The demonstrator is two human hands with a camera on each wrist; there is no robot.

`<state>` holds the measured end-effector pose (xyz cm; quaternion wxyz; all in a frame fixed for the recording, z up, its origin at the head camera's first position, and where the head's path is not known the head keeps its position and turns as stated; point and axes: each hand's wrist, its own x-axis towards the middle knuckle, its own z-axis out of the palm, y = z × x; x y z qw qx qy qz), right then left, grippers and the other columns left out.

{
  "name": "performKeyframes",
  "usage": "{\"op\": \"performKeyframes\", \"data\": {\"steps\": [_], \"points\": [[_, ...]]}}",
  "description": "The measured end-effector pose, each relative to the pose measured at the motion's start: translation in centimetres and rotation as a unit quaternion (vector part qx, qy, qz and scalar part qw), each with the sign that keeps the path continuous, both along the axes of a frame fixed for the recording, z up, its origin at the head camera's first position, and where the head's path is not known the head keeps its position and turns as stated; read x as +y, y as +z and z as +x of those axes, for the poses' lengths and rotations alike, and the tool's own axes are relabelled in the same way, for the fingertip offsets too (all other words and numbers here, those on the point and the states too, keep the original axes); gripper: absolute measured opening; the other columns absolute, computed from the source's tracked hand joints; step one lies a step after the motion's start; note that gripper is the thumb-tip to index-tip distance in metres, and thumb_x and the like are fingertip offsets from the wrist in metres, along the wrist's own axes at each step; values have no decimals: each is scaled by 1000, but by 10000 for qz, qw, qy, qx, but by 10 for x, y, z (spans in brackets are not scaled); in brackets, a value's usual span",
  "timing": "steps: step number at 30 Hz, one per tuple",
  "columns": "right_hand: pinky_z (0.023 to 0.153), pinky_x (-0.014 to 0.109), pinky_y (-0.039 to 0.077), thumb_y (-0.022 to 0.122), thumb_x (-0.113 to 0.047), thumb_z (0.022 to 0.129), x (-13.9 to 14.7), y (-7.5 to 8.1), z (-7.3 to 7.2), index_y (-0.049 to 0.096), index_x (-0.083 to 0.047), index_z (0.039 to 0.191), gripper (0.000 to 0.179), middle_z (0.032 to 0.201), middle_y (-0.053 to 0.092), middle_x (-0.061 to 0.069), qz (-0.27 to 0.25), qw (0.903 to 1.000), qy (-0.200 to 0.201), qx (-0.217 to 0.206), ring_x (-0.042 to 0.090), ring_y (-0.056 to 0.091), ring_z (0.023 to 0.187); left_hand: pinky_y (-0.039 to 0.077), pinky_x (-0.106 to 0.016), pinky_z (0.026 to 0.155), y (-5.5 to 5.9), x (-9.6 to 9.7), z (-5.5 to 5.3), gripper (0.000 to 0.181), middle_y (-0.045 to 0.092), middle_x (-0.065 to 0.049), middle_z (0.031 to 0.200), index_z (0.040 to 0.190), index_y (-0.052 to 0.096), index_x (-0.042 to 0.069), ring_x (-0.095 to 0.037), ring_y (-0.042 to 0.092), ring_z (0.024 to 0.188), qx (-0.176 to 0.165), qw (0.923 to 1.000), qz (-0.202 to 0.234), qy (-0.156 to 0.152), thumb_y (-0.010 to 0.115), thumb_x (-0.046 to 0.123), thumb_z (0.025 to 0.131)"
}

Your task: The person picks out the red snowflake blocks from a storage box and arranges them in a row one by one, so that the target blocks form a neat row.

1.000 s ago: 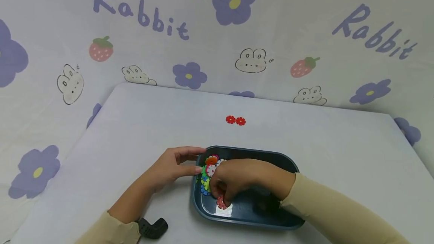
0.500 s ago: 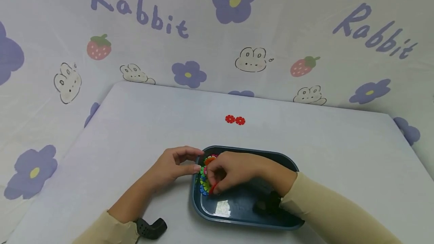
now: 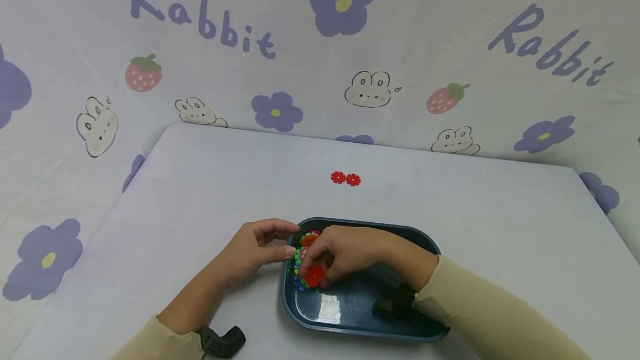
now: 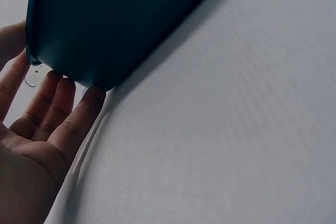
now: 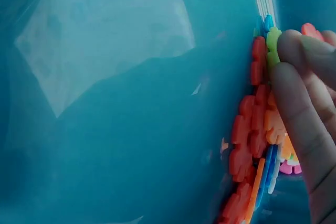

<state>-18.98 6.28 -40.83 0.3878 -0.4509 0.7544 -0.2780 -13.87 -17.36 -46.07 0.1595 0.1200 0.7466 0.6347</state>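
A dark blue tray (image 3: 370,335) stands on the white table, with notched plastic snowflake discs heaped at its left end. My left hand (image 3: 252,246) grips the tray's left rim; in the left wrist view several fingertips (image 4: 93,98) meet its outer wall. Inside the tray, my right hand (image 3: 355,251) holds a red snowflake disc (image 3: 315,275) between thumb and finger, over the heap. In the right wrist view the fingers come up against a yellow-green disc (image 5: 273,45). Red discs (image 5: 242,135) lie stacked beside it. The hand partly hides the heap.
Two red discs (image 3: 338,177) lie side by side on the table beyond the tray. A black curved device (image 3: 225,342) is at the left cuff. Behind the table hangs a printed cloth (image 3: 310,76) with flowers and rabbits.
My right hand has carried the red disc up and left from the tray floor to the heap. The disc turned edge-on, then flat towards the head view again. My left hand keeps its place.
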Motion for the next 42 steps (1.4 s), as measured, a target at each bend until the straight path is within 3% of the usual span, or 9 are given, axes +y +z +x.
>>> {"op": "performKeyframes", "data": {"steps": [4,10,17,22,26,29,33,38,42], "points": [[74,23,56,78,-15,84,1,2,0,72,-22,116,33,92,67,-12,153,9998,48,153,5,59,77,47,-41,105,0,1,-1,37,67,-2,124,122,67,18,-22,58,122,-96,9999,60,3,75,25,87],[74,22,57,80,-15,83,3,7,1,72,-17,117,35,90,68,-11,119,9999,-51,16,4,62,75,46,-44,105,-1,2,-1,36,67,-1,122,121,68,20,-22,57,122,-176,9998,52,59,76,25,86],[86,27,56,80,-12,81,17,41,0,71,-14,119,39,108,71,-7,-724,9962,-479,-97,6,68,94,47,-44,104,-1,2,1,36,68,-3,122,121,68,17,-24,59,119,-72,9999,90,63,75,23,87],[89,36,56,78,-3,81,50,69,-24,69,-5,118,38,114,71,8,-2123,9720,-993,183,19,69,100,47,-43,104,-3,4,0,35,67,-2,123,121,68,16,-23,59,118,-192,9997,122,109,75,20,86],[85,36,58,77,-1,81,75,78,-59,67,-1,121,41,118,70,10,-2363,9511,-1956,367,23,68,103,45,-45,106,-3,3,0,35,67,0,125,120,69,17,-22,59,120,-245,9995,64,188,76,19,86],[85,34,58,78,-7,83,90,67,-90,68,-5,122,41,119,70,7,-1987,9394,-2780,260,22,67,106,45,-46,106,-2,3,1,36,67,0,125,120,69,17,-23,58,120,-260,9994,57,216,76,19,85],[94,35,53,77,-14,84,109,30,-125,69,-10,123,40,124,68,7,-1247,9324,-3389,153,20,62,115,46,-45,105,-2,3,3,35,67,-1,124,120,69,18,-23,58,120,-326,9992,47,233,76,19,85],[97,39,49,78,-21,84,123,-15,-145,70,-16,124,41,126,67,6,-149,9363,-3494,325,23,54,118,46,-43,105,-4,2,4,35,66,1,125,120,69,19,-23,58,119,-351,9992,39,165,76,20,86],[104,44,45,82,-28,80,118,-26,-153,72,-21,120,41,130,65,-1,210,9412,-3284,769,24,50,130,48,-42,103,-2,1,1,35,67,0,123,119,70,20,-23,60,117,-214,9996,22,178,76,20,85]]}}
